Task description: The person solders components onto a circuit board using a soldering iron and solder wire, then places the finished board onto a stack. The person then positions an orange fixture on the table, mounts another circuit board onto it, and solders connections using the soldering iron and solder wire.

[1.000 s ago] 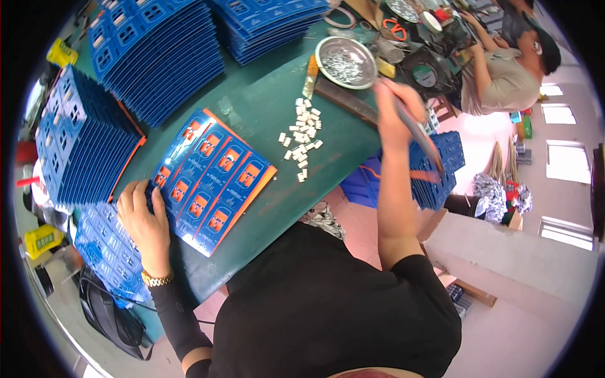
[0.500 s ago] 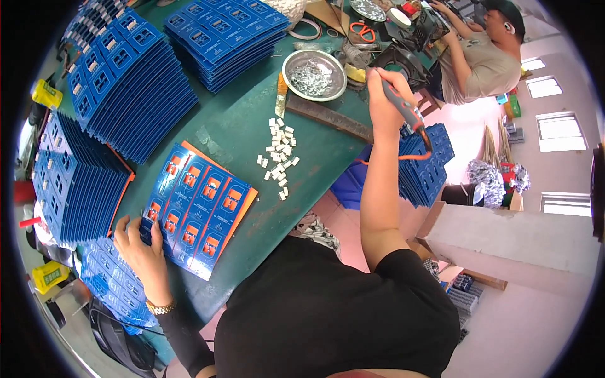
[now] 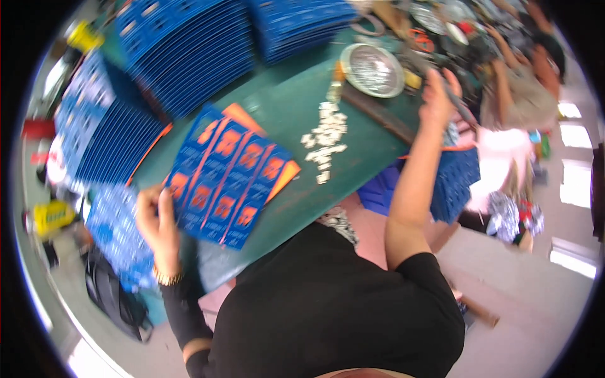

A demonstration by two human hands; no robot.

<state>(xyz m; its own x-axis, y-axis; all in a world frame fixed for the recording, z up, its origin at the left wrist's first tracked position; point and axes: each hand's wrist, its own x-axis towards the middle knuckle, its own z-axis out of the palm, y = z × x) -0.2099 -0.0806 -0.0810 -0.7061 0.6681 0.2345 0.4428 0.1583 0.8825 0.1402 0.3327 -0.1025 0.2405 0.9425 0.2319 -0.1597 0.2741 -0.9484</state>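
A blue circuit board panel (image 3: 217,183) with several rows of units lies at an angle over an orange sheet (image 3: 289,173), which shows at its far corner and right edge. At the panel's left edge my left hand (image 3: 157,220) is closed on the board, its thumb near the edge. My right hand (image 3: 436,101), raised at the right beyond the table edge, is closed around a grey soldering iron (image 3: 463,108). Motion blurs the iron's tip. Small white connectors (image 3: 326,135) lie scattered right of the panel.
Tall stacks of blue boards (image 3: 189,57) stand at the far left. A round metal dish (image 3: 373,70) sits beside a dark metal bar (image 3: 378,113) and a brush (image 3: 337,79). Orange scissors (image 3: 421,39) lie farther back. Another person (image 3: 520,91) works at the far right.
The view has swung, shifting the scene right and up. The panel has turned against the orange sheet, which shows more at the far corner. My right hand still holds the iron.
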